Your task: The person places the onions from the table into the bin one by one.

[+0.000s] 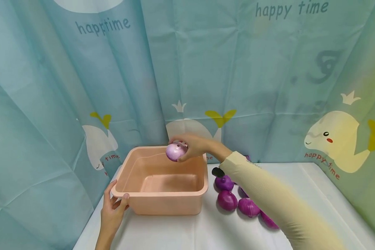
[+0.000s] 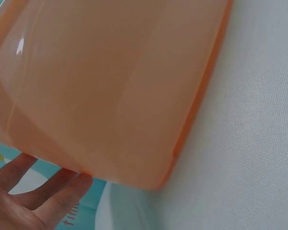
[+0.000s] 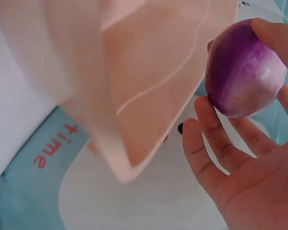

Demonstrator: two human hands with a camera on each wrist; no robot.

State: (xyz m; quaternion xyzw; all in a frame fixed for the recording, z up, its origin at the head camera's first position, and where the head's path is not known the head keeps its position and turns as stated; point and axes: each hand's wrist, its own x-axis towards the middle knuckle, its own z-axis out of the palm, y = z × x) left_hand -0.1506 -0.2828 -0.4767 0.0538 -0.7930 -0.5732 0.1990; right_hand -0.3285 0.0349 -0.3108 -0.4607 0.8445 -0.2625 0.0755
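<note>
A pale purple-and-white onion (image 1: pixel 176 151) is pinched between the thumb and fingers of my right hand (image 1: pixel 192 146), above the back right part of a pink plastic basin (image 1: pixel 165 205). In the right wrist view, the onion (image 3: pixel 247 72) shows a purple side and a whiter side, with two fingers (image 3: pixel 216 129) beneath it. My left hand (image 1: pixel 112 211) grips the basin's front left corner, thumb on the front and fingers round the left side. The left wrist view shows those fingers (image 2: pixel 62 199) against the basin wall (image 2: pixel 110 96).
Several purple onions (image 1: pixel 227 200) lie on the white table (image 1: pixel 212 232) to the right of the basin, partly hidden by the right sleeve (image 1: pixel 268 194). A black object (image 1: pixel 218 172) is beside them. A blue curtain (image 1: pixel 225 69) with whale prints hangs behind.
</note>
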